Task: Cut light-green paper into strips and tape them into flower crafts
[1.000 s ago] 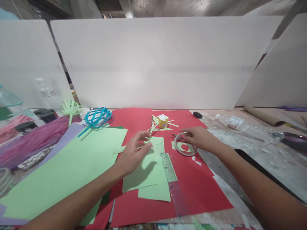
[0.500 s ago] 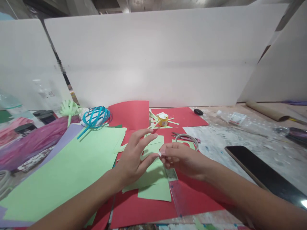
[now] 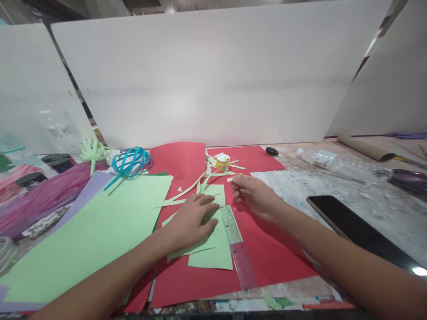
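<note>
My left hand (image 3: 195, 222) lies with spread fingers on light green paper pieces (image 3: 213, 255) over red paper (image 3: 276, 258). Between its fingertips my right hand (image 3: 255, 193) pinches a small white piece (image 3: 230, 180), held above the red paper. A clear ruler (image 3: 232, 226) rests partly on the green pieces. Behind the hands is a small yellow container (image 3: 223, 163) with white stuff at its top, among thin green strips (image 3: 187, 191). The tape ring and scissors seen earlier are hidden or out of sight.
Large green sheets (image 3: 100, 231), a blue strip ball (image 3: 131, 162) and a magenta plastic bag (image 3: 50, 195) are on the left. On the right lie a phone (image 3: 360, 231), a plastic bottle (image 3: 343, 164) and a cardboard tube (image 3: 365, 149). A white board (image 3: 207, 75) stands behind.
My hands have moved apart. The right hand has moved forward and right with the white piece, while the left has lowered onto the green paper. The ring and scissors no longer show, and the view has shifted slightly.
</note>
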`<state>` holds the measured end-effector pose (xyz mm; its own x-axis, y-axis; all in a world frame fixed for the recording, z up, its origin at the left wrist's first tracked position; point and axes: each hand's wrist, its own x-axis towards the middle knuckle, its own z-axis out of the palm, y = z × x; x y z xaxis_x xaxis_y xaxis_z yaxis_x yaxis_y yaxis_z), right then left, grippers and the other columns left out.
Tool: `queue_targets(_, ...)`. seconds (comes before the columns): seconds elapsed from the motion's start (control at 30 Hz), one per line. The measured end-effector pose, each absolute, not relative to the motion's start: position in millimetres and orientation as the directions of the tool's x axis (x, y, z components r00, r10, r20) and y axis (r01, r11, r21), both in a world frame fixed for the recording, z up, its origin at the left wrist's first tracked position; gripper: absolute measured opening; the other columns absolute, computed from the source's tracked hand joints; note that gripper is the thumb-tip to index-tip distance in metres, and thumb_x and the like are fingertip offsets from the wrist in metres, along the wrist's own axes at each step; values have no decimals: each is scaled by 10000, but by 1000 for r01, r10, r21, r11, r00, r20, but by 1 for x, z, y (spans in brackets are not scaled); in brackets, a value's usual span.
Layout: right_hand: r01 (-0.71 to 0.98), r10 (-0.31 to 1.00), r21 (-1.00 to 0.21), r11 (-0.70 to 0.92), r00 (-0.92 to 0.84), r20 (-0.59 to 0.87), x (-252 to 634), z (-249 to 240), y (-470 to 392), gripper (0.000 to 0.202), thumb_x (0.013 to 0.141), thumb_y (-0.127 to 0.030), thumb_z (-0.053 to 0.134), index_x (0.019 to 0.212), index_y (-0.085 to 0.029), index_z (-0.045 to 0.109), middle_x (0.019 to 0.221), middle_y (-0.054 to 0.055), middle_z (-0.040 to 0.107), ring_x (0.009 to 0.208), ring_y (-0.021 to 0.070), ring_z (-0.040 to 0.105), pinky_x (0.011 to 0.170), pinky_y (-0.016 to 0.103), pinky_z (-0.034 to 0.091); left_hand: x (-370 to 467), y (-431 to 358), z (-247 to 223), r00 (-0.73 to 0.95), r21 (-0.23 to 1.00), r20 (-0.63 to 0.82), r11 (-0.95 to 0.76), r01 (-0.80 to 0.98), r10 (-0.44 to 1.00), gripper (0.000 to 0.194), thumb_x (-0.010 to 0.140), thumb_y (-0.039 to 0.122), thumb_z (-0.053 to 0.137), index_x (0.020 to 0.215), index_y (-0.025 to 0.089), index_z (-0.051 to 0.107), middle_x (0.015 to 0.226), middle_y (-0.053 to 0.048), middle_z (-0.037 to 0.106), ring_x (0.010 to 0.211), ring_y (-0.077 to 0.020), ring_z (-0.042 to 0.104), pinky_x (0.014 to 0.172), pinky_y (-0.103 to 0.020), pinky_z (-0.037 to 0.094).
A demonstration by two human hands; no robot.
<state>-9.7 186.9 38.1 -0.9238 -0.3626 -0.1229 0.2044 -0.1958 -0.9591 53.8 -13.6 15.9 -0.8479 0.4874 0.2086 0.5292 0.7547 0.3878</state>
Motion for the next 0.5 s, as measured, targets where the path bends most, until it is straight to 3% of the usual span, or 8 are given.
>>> queue_targets(0.27,168,-406,-971,-169,-910,-87,-2,37,181,229,735,-369,706,701,-181,580,756,-5,541,584,95,450,543,262,363,50,-10,10,-918,568,229,721,397,324,177,829,315,584,949,210,660,1245,-85,605,1191,-264,514,1010,-417,413)
queue_targets(0.4,15,-481,-1000,-17,-877,-5,-3,35,186,208,793,-359,666,697,-197,576,635,-32,499,556,101,449,568,273,377,49,-11,12,-931,648,270,668,365,247,69,780,222,614,844,209,638,1074,-40,675,1032,-213,580,874,-335,460)
queue_targets(0.5,-128,-583,-986,107,-812,42,0,31,187,161,825,-342,641,756,-205,595,688,-16,553,619,119,510,611,282,404,49,-12,20,-960,698,214,659,280,181,69,786,246,620,762,209,674,854,-10,703,819,-181,601,717,-288,452)
